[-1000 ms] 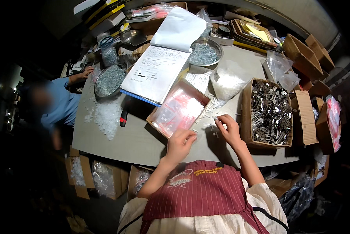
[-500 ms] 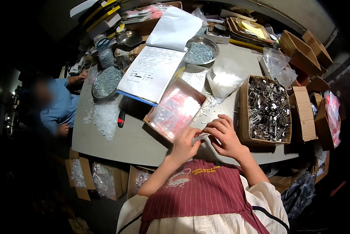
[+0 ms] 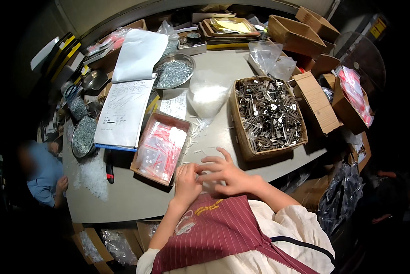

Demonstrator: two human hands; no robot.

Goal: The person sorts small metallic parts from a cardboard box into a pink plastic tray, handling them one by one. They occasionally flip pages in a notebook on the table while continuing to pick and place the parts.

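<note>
Close to the table's front edge, my left hand (image 3: 187, 181) is closed on a small clear plastic bag (image 3: 208, 186), mostly hidden by the fingers. My right hand (image 3: 226, 174) meets it from the right; its fingers are spread, with the fingertips at the bag and the left fingers. Just left and beyond lies a shallow cardboard box (image 3: 153, 177) of flat clear bags with red edges, some holding small white parts. Small white plugs (image 3: 195, 131) lie scattered beyond my hands, beside an open clear bag of white pieces (image 3: 208, 94).
At right stands a carton of dark metal clips (image 3: 269, 116). An open notebook (image 3: 125, 107) lies left, near a red-black handled tool (image 3: 109, 172), clear plastic pieces (image 3: 93, 176) and bowls of screws (image 3: 174, 73). A person in blue (image 3: 45, 171) sits far left. Cartons (image 3: 296, 35) line the back.
The view has swung right, so the table's things sit further left. My hands stay together at the small bag, nearer my apron, and my right fingers have spread.
</note>
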